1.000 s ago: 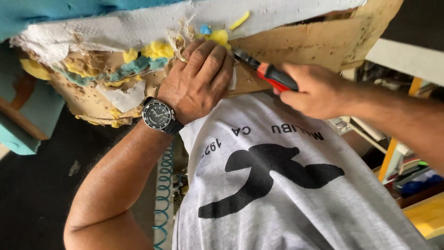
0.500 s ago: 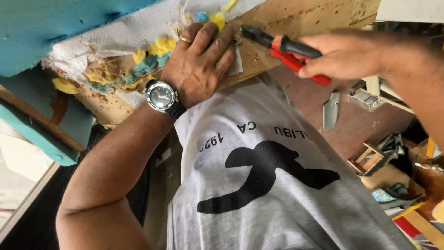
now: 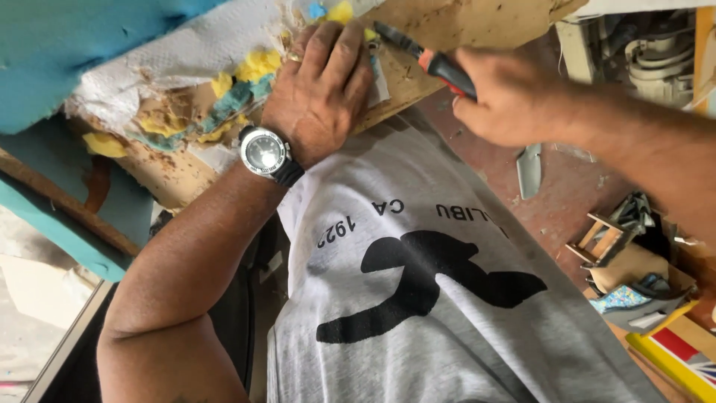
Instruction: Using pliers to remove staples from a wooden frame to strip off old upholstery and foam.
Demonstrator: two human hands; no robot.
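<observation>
Board face: the wooden board point(image 3: 447, 30) is covered at its middle by the left hand point(image 3: 321, 89), laid flat with fingers point(image 3: 339, 52) spread.
Tool line: the way in from the right is taken by the red-and-black hand tool point(image 3: 429, 60), gripped in the right hand point(image 3: 507, 97).
Left of the hand: the edge is crowded by torn yellow and teal foam point(image 3: 239, 97) and white wadding point(image 3: 186, 60).
Below: room toward the body is closed off by the grey shirt point(image 3: 447, 298).
Lower right: the floor point(image 3: 574, 194) is partly open; wooden scraps and clutter point(image 3: 626, 261) lie further right.
Gap: a narrow open strip is left between the two hands.
</observation>
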